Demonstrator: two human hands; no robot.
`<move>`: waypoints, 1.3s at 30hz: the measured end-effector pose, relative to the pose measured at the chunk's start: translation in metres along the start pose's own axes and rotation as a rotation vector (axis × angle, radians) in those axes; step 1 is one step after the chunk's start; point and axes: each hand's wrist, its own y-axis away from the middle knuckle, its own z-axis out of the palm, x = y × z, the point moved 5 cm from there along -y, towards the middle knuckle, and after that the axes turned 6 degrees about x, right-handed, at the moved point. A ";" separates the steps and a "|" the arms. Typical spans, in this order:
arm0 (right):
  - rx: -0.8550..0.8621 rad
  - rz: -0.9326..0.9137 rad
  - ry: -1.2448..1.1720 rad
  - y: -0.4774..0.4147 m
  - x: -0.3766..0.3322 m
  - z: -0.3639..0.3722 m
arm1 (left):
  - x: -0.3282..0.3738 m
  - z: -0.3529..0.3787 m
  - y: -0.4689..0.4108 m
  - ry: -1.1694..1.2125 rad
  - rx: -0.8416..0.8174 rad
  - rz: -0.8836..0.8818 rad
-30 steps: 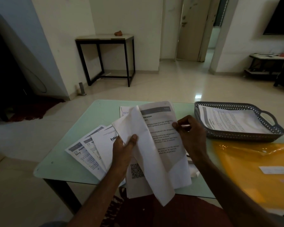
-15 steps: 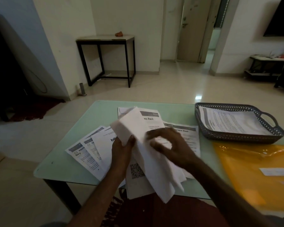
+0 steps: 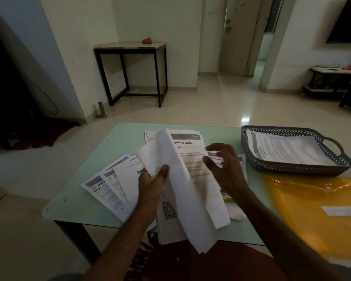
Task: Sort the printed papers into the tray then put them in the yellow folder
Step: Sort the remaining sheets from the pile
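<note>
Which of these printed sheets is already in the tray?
The sheet inside the grey tray on the right; the other papers lie fanned on the table or in the left hand.

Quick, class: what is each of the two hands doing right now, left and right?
Left hand: grips the lifted white sheets.
Right hand: open, fingers loosely curled above the Clothes Rack page, holding nothing.

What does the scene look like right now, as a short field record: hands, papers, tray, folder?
left hand: grips the held stack of papers, thumb on top
right hand: above the stack, fingers loosely curled, nothing in it; blurred
loose sheets: fanned on the table, left of the stack
tray: at table's right, printed sheets inside
yellow folder: lies flat in front of tray, nearer the person
</note>
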 end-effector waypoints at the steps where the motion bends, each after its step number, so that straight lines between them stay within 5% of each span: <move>1: 0.004 0.144 -0.022 -0.002 0.010 -0.005 | 0.000 0.000 -0.001 0.013 -0.001 0.002; 4: -0.080 0.446 -0.311 0.002 0.023 -0.008 | 0.000 0.003 0.000 0.028 -0.028 0.005; 6: -0.068 0.461 -0.387 0.001 0.022 -0.011 | -0.002 0.004 0.000 0.039 -0.050 -0.001; 12: 0.065 0.343 -0.349 -0.006 0.019 -0.023 | 0.003 0.005 0.004 0.027 -0.061 0.015; 19: 0.272 0.001 0.020 -0.003 0.003 -0.030 | 0.002 0.002 0.004 0.012 -0.044 0.039; 24: 0.269 -0.045 -0.027 -0.001 -0.002 -0.029 | 0.006 0.004 0.004 0.009 -0.046 0.060; 29: 0.331 -0.351 0.202 0.002 -0.019 -0.027 | 0.006 0.002 0.003 -0.006 -0.051 0.064; 32: 0.160 -0.391 0.062 0.009 -0.032 -0.018 | 0.005 0.001 0.002 -0.014 -0.054 0.050; 35: -0.224 -0.360 -0.072 0.026 -0.045 0.004 | 0.004 0.003 0.004 -0.020 -0.060 0.017; 39: -0.399 -0.380 0.089 0.049 -0.048 0.031 | 0.001 0.007 0.005 0.046 -0.099 -0.102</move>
